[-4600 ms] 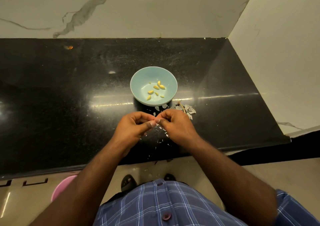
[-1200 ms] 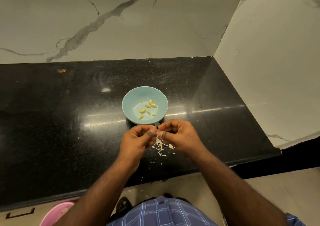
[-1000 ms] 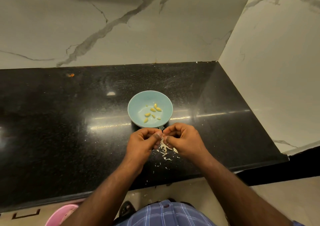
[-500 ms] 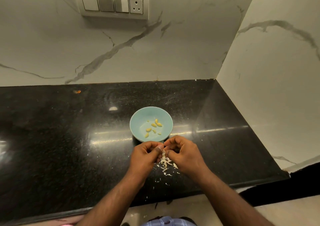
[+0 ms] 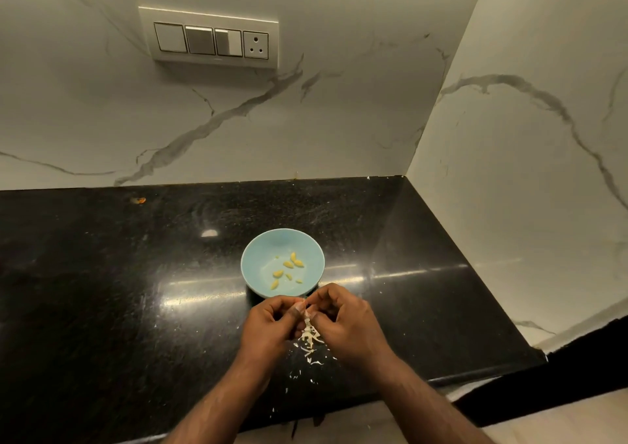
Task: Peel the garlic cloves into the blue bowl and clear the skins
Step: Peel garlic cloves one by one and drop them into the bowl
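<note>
So, marble-look wall (image 5: pixel 306 121) behind and to my right, white with grey veins, meeting in a corner. Black speckled desk (image 5: pixel 102 290) below it, glossy, light streaks reflected across it. Switch plate (image 5: pixel 209 37) on the back wall: three rocker switches and one round-pin socket, no readable writing on it or anywhere else. Blue bowl (image 5: pixel 258 253) sits on the desk mid-frame, peeled yellowish garlic cloves (image 5: pixel 289 268) lying loose inside. My left hand (image 5: pixel 270 328) and right hand (image 5: pixel 346 321) meet just in front of the bowl, both with fingers curled, fingertips pinching a garlic clove (image 5: pixel 304 307) between them; the clove itself is mostly hidden. Strip of papery skin (image 5: pixel 309 330) hangs down from that grip. Small white skin bits (image 5: pixel 314 358) scattered on the desk under my hands, toward the front edge. Tiny orange speck (image 5: pixel 139 200) far left near the wall.
</note>
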The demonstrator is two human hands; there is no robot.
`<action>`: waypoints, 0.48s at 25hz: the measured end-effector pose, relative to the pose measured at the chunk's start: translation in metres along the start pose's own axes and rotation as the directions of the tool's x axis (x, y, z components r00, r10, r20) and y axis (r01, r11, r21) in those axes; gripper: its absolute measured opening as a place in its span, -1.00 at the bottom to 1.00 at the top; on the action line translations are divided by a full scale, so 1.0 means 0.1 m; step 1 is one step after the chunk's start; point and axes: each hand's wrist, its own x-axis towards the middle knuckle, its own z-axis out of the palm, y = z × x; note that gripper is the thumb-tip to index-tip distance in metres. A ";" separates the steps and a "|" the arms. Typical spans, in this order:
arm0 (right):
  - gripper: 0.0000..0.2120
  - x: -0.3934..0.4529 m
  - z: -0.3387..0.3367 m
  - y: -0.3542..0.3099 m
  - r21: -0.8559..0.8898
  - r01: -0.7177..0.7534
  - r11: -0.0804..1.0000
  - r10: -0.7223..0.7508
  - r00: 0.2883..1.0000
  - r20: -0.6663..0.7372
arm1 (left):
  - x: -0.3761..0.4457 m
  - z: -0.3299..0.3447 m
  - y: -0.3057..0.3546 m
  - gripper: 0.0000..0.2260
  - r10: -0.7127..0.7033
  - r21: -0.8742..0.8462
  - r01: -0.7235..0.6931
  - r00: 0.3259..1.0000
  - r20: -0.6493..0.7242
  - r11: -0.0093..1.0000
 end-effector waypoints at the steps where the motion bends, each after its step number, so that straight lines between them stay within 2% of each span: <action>1: -0.90 0.00 0.00 0.01 0.017 -0.017 1.000 0.017 1.000 0.005 | 0.00 0.00 0.00 -0.90 -0.008 -0.013 0.008 1.000 0.001 1.000; 7: -0.85 0.04 -0.05 0.04 0.139 -0.085 0.987 0.075 0.994 0.078 | -0.02 -0.03 0.00 -0.87 -0.071 -0.049 0.073 0.996 0.049 0.996; 12: -0.86 0.01 -0.03 0.03 0.071 -0.045 0.996 0.040 0.997 0.065 | -0.06 -0.03 0.01 -0.88 -0.124 -0.107 0.131 0.990 0.062 0.986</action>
